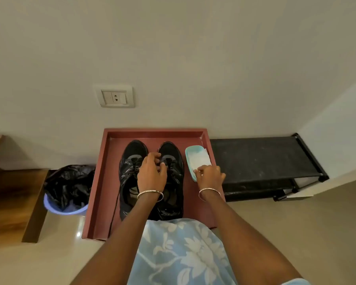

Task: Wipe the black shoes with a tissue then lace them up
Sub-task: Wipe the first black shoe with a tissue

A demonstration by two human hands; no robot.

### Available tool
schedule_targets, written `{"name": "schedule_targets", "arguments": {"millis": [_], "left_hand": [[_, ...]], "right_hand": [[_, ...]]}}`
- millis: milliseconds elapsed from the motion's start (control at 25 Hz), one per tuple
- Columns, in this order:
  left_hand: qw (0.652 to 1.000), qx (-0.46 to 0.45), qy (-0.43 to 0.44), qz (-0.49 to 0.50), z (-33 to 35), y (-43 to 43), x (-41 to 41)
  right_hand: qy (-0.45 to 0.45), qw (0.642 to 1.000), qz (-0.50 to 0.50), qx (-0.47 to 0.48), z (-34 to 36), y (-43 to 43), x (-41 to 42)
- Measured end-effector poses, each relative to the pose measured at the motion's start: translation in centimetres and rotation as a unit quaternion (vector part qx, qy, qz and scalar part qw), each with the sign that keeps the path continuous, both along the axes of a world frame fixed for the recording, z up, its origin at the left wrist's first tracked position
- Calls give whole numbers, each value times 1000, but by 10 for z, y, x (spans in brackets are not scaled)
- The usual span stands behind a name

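Two black shoes stand side by side, toes to the wall, in a dark red tray (103, 182). The left shoe (130, 161) has a loose lace trailing down over the tray's near edge. My left hand (151, 173) lies over the gap between the shoes, fingers curled down at the tongue of the right shoe (174, 159); whether it grips the shoe or a lace is hidden. My right hand (210, 174) pinches a white tissue (199, 160) that lies in a small teal dish (189, 153) at the tray's right side.
A blue bin lined with a black bag (67, 188) stands left of the tray. A low black shoe rack (259, 161) sits right of it against the wall. Wooden furniture (10, 192) fills the far left. A wall socket (115, 97) is above the tray.
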State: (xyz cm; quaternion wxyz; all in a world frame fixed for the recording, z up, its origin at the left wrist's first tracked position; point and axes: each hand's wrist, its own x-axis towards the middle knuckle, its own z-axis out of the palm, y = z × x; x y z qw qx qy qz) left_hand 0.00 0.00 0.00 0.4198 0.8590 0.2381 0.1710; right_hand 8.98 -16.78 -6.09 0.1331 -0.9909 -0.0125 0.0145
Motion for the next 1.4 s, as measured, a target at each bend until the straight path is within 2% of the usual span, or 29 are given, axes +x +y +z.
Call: {"name": "schedule_targets", "arguments": {"millis": [200, 440, 560, 720, 800, 840, 960, 1040, 1120, 1160, 1240, 1400], "left_hand": [[997, -64, 16, 35, -20, -2, 1], [993, -104, 28, 42, -35, -5, -3], [987, -145, 50, 39, -37, -7, -7], [954, -276, 106, 52, -29, -11, -13], [916, -365, 151, 74, -25, -13, -11], [885, -423, 172, 94, -20, -15, -9], [763, -601, 189, 144, -4, -18, -8], [709, -665, 182, 146, 1, -22, -12], [660, -719, 154, 151, 0, -29, -14], [642, -737, 137, 158, 0, -35, -13], [632, -746, 108, 180, 1, -45, -6], [651, -716, 96, 235, 5, -59, 7]], "right_hand": [[-21, 999, -13, -21, -18, 9, 13], [-36, 996, -32, 76, -33, 20, 15], [-37, 982, -70, 171, -29, 17, 15], [13, 926, -184, 329, -13, 5, 17], [39, 878, -253, 403, -8, -4, 19], [50, 846, -288, 446, -3, -10, 19], [68, 735, -356, 573, 24, -24, 16], [98, 637, -377, 665, 44, -33, 7], [156, 518, -332, 772, 58, -43, -6], [184, 481, -296, 805, 58, -48, -13], [224, 442, -256, 830, 61, -56, -24], [252, 396, -268, 841, 55, -54, -43]]}}
